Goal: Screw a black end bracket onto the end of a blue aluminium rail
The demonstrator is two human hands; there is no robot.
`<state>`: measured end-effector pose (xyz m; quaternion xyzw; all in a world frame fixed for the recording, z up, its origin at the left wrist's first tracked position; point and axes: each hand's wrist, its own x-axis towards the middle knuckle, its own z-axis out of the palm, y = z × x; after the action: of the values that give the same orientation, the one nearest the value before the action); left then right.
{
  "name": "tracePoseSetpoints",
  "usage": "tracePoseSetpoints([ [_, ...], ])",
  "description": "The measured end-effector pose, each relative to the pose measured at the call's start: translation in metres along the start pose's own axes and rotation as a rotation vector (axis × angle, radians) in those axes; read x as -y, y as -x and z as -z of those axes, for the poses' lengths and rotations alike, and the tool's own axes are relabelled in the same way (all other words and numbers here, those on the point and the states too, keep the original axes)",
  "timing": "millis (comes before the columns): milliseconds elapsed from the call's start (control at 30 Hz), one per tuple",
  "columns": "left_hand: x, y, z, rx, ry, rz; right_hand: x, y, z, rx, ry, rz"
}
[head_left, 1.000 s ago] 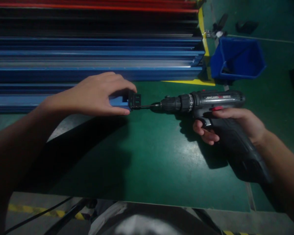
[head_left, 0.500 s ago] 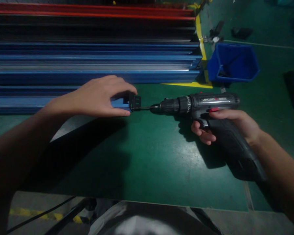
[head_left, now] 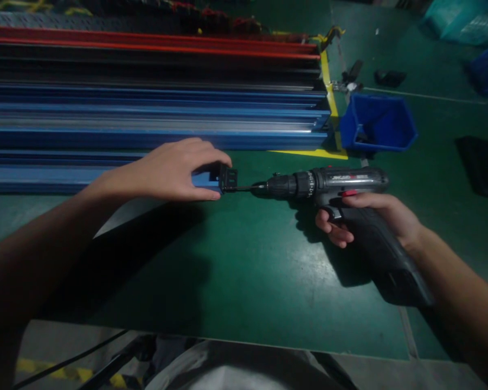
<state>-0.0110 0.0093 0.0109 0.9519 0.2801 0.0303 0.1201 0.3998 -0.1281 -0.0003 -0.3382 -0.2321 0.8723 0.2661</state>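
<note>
My left hand (head_left: pixel 179 169) grips the right end of a blue metal profile (head_left: pixel 44 177), thumb on the near side and fingers over the far side. A small black slotted end bracket (head_left: pixel 229 179) sits at that end. My right hand (head_left: pixel 366 211) is wrapped round the handle of a black and grey cordless drill (head_left: pixel 341 180), which lies level and points left. Its long thin bit (head_left: pixel 244 188) reaches the bracket; the exact contact point is too small to make out. A finger is near the trigger.
Behind the held profile lie more blue profiles (head_left: pixel 146 138), black ones and a red one (head_left: pixel 146 46). A blue plastic bin (head_left: pixel 378 124) stands at the back right, beside yellow tape (head_left: pixel 309 154). A dark flat object (head_left: pixel 480 165) lies far right. The green tabletop's front edge (head_left: pixel 268 346) is near me.
The whole view has shifted, so the scene sits slightly lower in the picture. Both hands keep their grips, and the drill bit stays at the bracket.
</note>
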Motion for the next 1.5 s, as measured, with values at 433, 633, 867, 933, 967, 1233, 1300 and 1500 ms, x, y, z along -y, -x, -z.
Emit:
tracePoseSetpoints([
  [433,-0.0023,-0.001,0.0003,0.008,0.018,0.034,0.0002,0.0009,-0.0009,-0.032,0.016,-0.001],
  [633,-0.0016,-0.0007,-0.0003,-0.002,0.025,0.028,-0.0001,0.0005,0.0002,-0.053,0.042,-0.018],
  [867,-0.0012,-0.0007,-0.0005,0.001,0.02,0.024,0.0003,0.0008,-0.0018,-0.055,0.025,-0.02],
  [933,-0.0013,-0.0007,-0.0003,0.003,0.015,0.02,0.0007,0.0007,-0.0025,-0.05,0.02,-0.018],
  [967,-0.0013,-0.0006,0.0,0.003,0.012,0.015,0.0008,0.0006,-0.0027,-0.048,0.017,-0.012],
  [1233,-0.0026,-0.0001,0.0026,0.022,-0.008,-0.01,0.0014,0.0017,-0.0034,-0.022,-0.005,-0.011],
  [1300,-0.002,-0.0004,0.0019,0.008,0.004,-0.013,0.0011,0.0017,-0.0033,0.001,-0.023,-0.005],
  [1500,-0.0019,-0.0007,0.0009,0.023,0.02,0.032,-0.0007,-0.0002,0.0018,0.06,-0.049,0.004],
])
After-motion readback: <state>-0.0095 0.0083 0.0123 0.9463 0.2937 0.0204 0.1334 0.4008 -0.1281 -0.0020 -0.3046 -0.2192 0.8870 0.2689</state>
